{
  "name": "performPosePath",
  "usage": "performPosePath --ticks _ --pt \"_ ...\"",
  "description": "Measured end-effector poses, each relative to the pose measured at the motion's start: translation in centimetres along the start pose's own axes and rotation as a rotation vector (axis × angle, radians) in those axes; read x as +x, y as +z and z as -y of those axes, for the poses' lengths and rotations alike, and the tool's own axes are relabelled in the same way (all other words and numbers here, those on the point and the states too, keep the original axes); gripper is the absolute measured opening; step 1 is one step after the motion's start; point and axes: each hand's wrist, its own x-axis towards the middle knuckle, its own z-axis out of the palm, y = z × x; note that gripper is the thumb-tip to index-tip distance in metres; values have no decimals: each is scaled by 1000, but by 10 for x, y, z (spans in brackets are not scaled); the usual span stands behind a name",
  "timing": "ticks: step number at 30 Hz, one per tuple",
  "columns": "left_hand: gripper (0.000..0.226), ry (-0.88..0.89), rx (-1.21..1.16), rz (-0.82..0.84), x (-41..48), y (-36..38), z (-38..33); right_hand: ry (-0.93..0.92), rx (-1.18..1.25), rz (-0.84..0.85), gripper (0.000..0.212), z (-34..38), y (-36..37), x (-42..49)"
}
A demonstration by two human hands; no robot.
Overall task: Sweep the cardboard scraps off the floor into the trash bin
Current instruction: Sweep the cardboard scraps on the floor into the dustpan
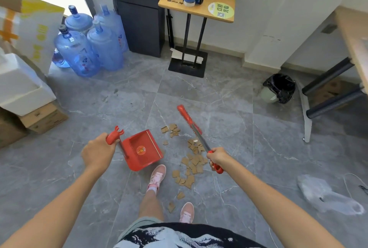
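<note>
Several brown cardboard scraps (194, 161) lie scattered on the grey tiled floor just ahead of my feet. My left hand (97, 152) grips the handle of a red dustpan (142, 150), which sits left of the scraps with its mouth turned toward them. My right hand (217, 157) is closed on the handle of a red broom (189, 121), whose head is beyond the far end of the scraps. The trash bin (278, 88), lined with a black bag, stands at the right near a table leg.
Several blue water jugs (89, 48) and stacked boxes (25, 92) fill the left side. A small table on a black base (188, 64) stands ahead, a dark cabinet (141, 8) behind it. A white plastic bag (326, 198) lies on the floor at the right.
</note>
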Motion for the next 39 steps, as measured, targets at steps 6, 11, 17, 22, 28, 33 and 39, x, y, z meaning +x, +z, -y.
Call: performPosePath --ticks 6,11,17,22,28,33,39 --pt "34 38 17 51 73 -3 -10 -58 -247 -31 24 65 29 36" --pt "33 52 37 93 117 -4 -11 -97 -477 -85 22 117 52 62" --pt "35 16 -10 125 151 -6 -8 -95 -657 -97 26 145 73 84" --pt "37 14 -19 117 166 -7 -4 -150 -800 -67 28 147 74 98" --pt "38 43 24 123 167 -7 10 -219 -1045 -16 34 114 64 100" --pt "37 69 41 94 153 -8 9 -179 -1127 -18 37 64 31 88" --pt "39 104 71 81 108 -5 8 -148 -1158 -33 38 -11 -17 62"
